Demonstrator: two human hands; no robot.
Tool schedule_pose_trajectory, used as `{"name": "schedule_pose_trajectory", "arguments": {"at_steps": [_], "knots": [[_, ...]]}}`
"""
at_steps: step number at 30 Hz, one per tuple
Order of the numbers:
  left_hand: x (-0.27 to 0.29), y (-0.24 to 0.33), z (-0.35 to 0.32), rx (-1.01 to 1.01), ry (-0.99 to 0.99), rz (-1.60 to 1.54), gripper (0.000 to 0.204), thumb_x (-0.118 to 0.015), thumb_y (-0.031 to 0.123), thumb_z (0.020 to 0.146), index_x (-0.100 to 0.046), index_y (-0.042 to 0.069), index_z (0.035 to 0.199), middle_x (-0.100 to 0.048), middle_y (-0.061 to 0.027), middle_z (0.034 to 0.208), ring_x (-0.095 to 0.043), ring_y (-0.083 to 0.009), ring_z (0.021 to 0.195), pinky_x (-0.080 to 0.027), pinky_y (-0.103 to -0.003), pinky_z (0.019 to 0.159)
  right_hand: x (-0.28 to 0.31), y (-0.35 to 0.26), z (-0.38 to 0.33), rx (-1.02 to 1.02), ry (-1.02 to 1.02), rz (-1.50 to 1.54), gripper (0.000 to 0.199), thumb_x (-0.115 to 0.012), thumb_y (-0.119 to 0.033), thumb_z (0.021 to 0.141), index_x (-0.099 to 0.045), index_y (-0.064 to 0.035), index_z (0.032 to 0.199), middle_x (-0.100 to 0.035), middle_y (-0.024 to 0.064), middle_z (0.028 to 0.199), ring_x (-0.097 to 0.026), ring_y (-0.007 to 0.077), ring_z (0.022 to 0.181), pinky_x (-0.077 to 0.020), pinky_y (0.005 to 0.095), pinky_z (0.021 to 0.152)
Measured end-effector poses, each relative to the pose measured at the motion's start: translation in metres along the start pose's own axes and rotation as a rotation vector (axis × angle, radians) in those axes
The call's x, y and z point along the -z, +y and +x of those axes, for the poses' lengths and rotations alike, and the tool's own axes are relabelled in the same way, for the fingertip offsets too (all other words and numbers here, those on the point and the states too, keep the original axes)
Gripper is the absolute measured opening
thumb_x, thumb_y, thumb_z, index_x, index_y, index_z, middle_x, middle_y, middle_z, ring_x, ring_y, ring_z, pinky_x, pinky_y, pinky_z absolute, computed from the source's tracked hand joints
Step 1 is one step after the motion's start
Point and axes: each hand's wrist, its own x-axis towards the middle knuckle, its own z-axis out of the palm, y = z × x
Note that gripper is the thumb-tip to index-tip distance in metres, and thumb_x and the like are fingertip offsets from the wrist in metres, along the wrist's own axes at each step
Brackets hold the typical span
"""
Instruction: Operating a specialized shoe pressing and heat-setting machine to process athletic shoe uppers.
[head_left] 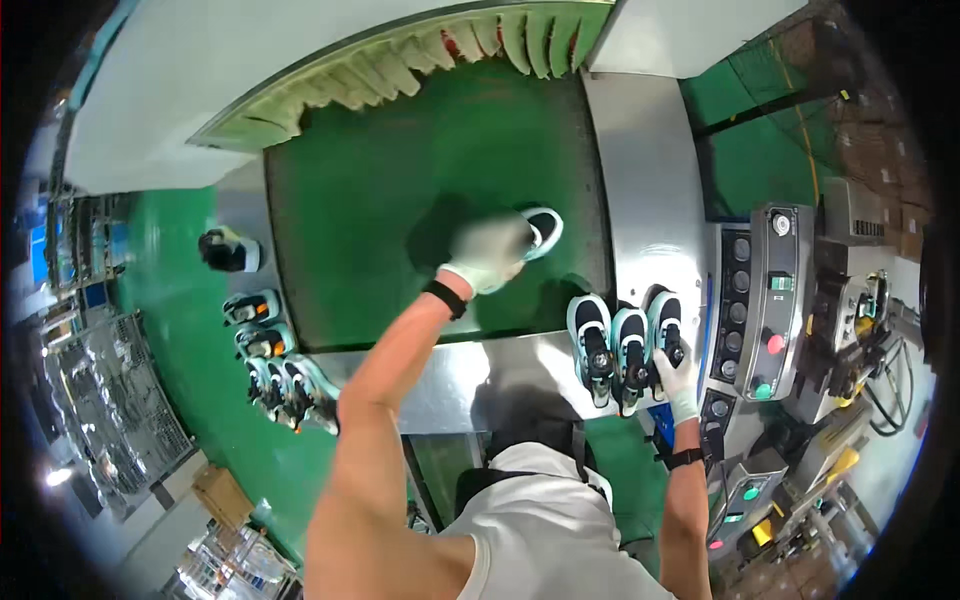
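Observation:
My left hand (pixel 487 262), in a pale glove, reaches over the green conveyor belt (pixel 380 250). It is at the near end of a black, white and light-blue sneaker (pixel 542 232); a blur covers its fingers, so their grip is hidden. My right hand (pixel 677 384), also gloved, has its fingers closed around the heel of the rightmost sneaker (pixel 664 322) on the metal ledge. Beside that one stand a middle sneaker (pixel 630 350) and a left sneaker (pixel 591 340), toes pointing away from me.
Green strip curtains (pixel 400 65) hang across the machine opening at the far end. Several more sneakers (pixel 285 385) line the left metal edge, with a single sneaker (pixel 230 250) farther up. A control panel (pixel 775 300) with buttons stands at the right.

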Motion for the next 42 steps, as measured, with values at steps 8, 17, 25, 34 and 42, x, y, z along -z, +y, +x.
{"name": "schedule_pose_trajectory", "arguments": {"at_steps": [8, 17, 25, 34, 42], "knots": [[0.061, 0.196, -0.125, -0.310, -0.101, -0.998, 0.057, -0.084, 0.034, 0.071, -0.059, 0.000, 0.110, -0.064, -0.0102, 0.101, -0.059, -0.0178, 0.094, -0.049, -0.033, 0.085, 0.077, -0.064, -0.122, 0.306, -0.188, 0.732, 0.047, -0.056, -0.030, 0.103, -0.055, 0.0020, 0.138, -0.061, 0.0108, 0.132, -0.054, 0.0208, 0.123, -0.0416, 0.0363, 0.107], [0.078, 0.303, -0.065, -0.902, -0.319, -0.717, 0.062, -0.079, 0.007, 0.074, -0.058, 0.002, 0.133, -0.053, -0.0186, 0.142, -0.047, -0.0326, 0.136, -0.036, -0.043, 0.114, 0.079, -0.045, -0.187, 0.128, -0.302, 1.324, 0.064, -0.073, -0.016, 0.086, -0.048, -0.0018, 0.143, -0.059, 0.0112, 0.136, -0.057, 0.0227, 0.121, -0.0436, 0.0366, 0.108], [0.081, 0.487, 0.029, -0.968, -0.145, -0.417, 0.048, -0.068, 0.002, 0.088, -0.055, -0.001, 0.134, -0.060, -0.0151, 0.131, -0.059, -0.0248, 0.122, -0.047, -0.036, 0.105, 0.164, 0.055, -0.183, 0.437, -0.126, 2.263, 0.090, -0.085, -0.011, 0.070, -0.041, 0.0001, 0.148, -0.060, 0.0096, 0.138, -0.059, 0.0198, 0.124, -0.0486, 0.0343, 0.104], [-0.052, 0.685, 0.276, -0.947, 0.011, 0.154, 0.066, -0.071, 0.031, 0.088, -0.047, -0.003, 0.138, -0.055, -0.0278, 0.130, -0.052, -0.0412, 0.125, -0.043, -0.042, 0.107, 0.214, 0.143, -0.211, 0.400, 0.179, 2.191, 0.088, -0.083, -0.012, 0.073, -0.040, 0.0020, 0.148, -0.058, 0.0113, 0.138, -0.059, 0.0234, 0.123, -0.0461, 0.0381, 0.106], [-0.132, 0.736, 0.367, -0.534, -0.016, 0.467, 0.065, -0.077, 0.039, 0.081, -0.052, 0.000, 0.127, -0.064, -0.0293, 0.119, -0.062, -0.0436, 0.113, -0.050, -0.047, 0.098, 0.234, 0.165, -0.246, 0.211, 0.252, 2.346, 0.104, -0.089, -0.006, 0.063, -0.036, -0.0016, 0.152, -0.053, 0.0092, 0.145, -0.050, 0.0236, 0.133, -0.0366, 0.0397, 0.114]]}}
